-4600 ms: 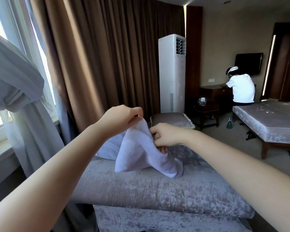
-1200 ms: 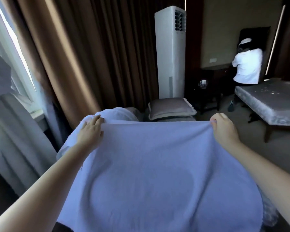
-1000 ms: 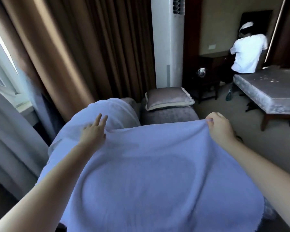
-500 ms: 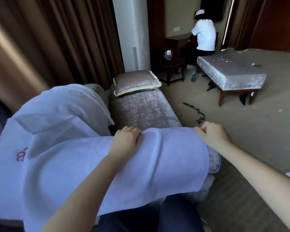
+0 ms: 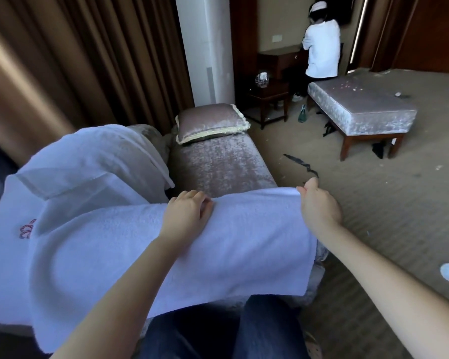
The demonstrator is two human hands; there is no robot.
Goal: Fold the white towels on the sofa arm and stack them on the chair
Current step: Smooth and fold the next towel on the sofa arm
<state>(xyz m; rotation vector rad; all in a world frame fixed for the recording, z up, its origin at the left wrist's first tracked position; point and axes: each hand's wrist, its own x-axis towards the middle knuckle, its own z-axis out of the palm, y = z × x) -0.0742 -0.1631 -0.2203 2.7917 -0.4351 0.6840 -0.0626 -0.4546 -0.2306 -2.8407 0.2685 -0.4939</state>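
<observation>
A white towel point(image 5: 166, 255) lies draped across the sofa arm point(image 5: 321, 251), its far edge folded over. The left hand point(image 5: 187, 216) rests palm-down on that fold, fingers loosely bent and gripping nothing. The right hand point(image 5: 319, 206) pinches the towel's far right corner. A second towel point(image 5: 75, 177) with red embroidery lies just left, partly under the first.

Left hand point(image 5: 186, 216) rests on the white towel point(image 5: 244, 244); right hand point(image 5: 319, 206) apparently pinches its corner.
</observation>
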